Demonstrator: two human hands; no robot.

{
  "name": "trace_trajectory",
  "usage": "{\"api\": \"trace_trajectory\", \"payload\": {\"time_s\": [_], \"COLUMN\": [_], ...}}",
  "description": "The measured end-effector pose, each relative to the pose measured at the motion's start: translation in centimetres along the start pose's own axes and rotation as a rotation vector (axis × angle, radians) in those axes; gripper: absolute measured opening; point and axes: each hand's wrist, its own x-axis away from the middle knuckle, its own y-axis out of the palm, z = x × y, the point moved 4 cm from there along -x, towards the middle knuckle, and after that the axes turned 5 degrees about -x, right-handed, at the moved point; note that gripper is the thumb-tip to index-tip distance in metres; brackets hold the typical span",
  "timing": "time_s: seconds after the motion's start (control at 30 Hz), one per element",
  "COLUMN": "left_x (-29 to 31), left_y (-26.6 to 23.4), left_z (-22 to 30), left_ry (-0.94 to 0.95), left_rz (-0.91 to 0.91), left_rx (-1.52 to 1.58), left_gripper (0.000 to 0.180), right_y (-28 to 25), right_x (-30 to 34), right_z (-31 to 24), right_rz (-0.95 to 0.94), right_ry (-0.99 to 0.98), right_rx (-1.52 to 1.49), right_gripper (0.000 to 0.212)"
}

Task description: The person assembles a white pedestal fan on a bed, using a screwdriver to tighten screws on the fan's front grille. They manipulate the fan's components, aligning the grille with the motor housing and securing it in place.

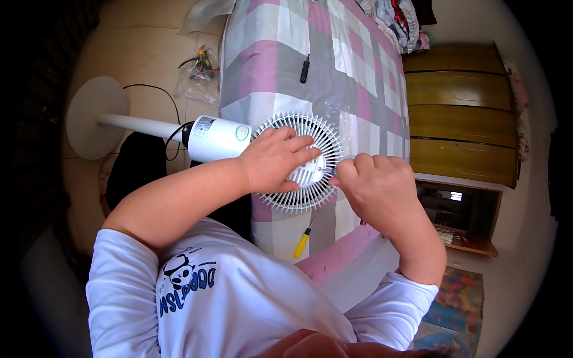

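- Your white fan (218, 143) lies on its side, its round grille (290, 204) over the near part of the checked bedspread (256, 65), its pole (143, 125) reaching left to a disc base (95, 118).
- Your left hand (276, 158) is laid across the grille and hub, fingers loosely spread and grasping nothing.
- Your right hand (377, 185) is clenched beside the grille's right rim; a slim shaft shows between it and the hub, but I cannot tell what your palm encloses.
- On the floor (137, 36), left of the bed, a clear plastic bag (190, 90) holds a jumble of dark, yellow and red items, too small to identify.
- A black-handled screwdriver (305, 70) and a yellow-handled screwdriver (302, 243) lie loose on the bedspread, well apart.
- At right, the wooden drawers (459, 119) are closed, hiding their contents; the dark recess (456, 206) below holds a pale stack (444, 237).
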Motion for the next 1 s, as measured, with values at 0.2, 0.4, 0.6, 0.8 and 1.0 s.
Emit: {"api": "trace_trajectory", "payload": {"time_s": [0.2, 0.4, 0.6, 0.8, 1.0], "left_x": [0.3, 0.2, 0.3, 0.2, 0.3], "left_y": [0.3, 0.1, 0.2, 0.0, 0.3], "left_z": [-0.3, -0.5, -0.6, -0.7, -1.0], "left_ry": [-0.006, -0.007, -0.002, -0.007, -0.003], "left_rz": [0.003, 0.004, 0.027, -0.018, 0.005], "left_rx": [0.012, 0.014, 0.008, 0.039, 0.049], "left_gripper": [0.077, 0.076, 0.078, 0.08, 0.079], "right_y": [0.3, 0.2, 0.0, -2.1, -2.8], "right_x": [-0.2, 0.2, -0.2, -1.9, -1.5], "right_z": [0.1, -1.0, -1.4, -0.2, 1.4], "right_rz": [-0.148, -0.177, -0.33, -0.279, -0.142], "right_ry": [0.02, -0.061, -0.191, -0.171, 0.194], "right_rx": [-0.133, 0.279, 0.134, 0.125, -0.227], "right_gripper": [0.037, 0.024, 0.036, 0.011, 0.016]}}
